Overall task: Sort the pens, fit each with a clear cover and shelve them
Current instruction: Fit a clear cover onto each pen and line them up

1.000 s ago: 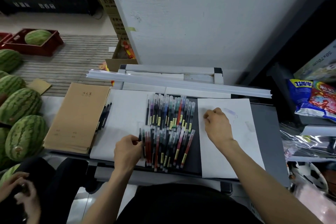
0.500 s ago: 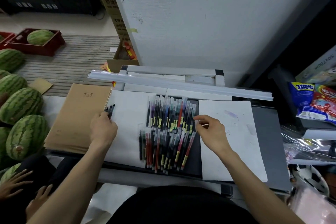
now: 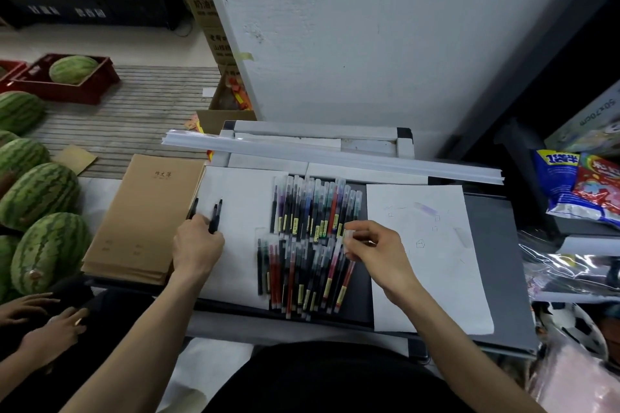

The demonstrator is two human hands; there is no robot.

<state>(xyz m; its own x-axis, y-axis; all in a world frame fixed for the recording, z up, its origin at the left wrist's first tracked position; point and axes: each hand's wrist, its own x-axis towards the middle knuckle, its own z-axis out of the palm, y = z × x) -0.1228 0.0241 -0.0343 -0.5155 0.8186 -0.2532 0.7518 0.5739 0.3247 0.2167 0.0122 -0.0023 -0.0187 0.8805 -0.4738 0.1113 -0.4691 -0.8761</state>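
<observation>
Black pens (image 3: 214, 220), a few of them, poke up out of the left hand (image 3: 198, 250). Its grip is curled round their lower ends, and the hand sits on the left sheet (image 3: 241, 198) right by the edge of the brown notebooks (image 3: 144, 211). The right hand (image 3: 372, 253) has a pinch grip on a small clear cover (image 3: 349, 234), thumb against fingertips. It's pretty blurry, so I can't tell much more about that piece. That hand hovers at the right edge of the main pens, about where the upper row (image 3: 312, 208) meets the lower row (image 3: 302, 275). Both rows lie side by side pointing away from the person. They're mixed colours (red, dark, some purple and green), and lots of them have little yellow labels. They rest mostly on the dark tabletop (image 3: 493, 245) between the two white sheets, with the lower row's left end overlapping the left sheet. The right sheet (image 3: 436, 278) has some faint scribbles on it. Behind the pens, a bundle of long white strips (image 3: 335, 157) runs across the tabletop. Further out there are watermelons (image 3: 40, 194) on the left, somebody else's hands (image 3: 50, 335) at lower left, and snack bags (image 3: 577, 184) off to the right.
</observation>
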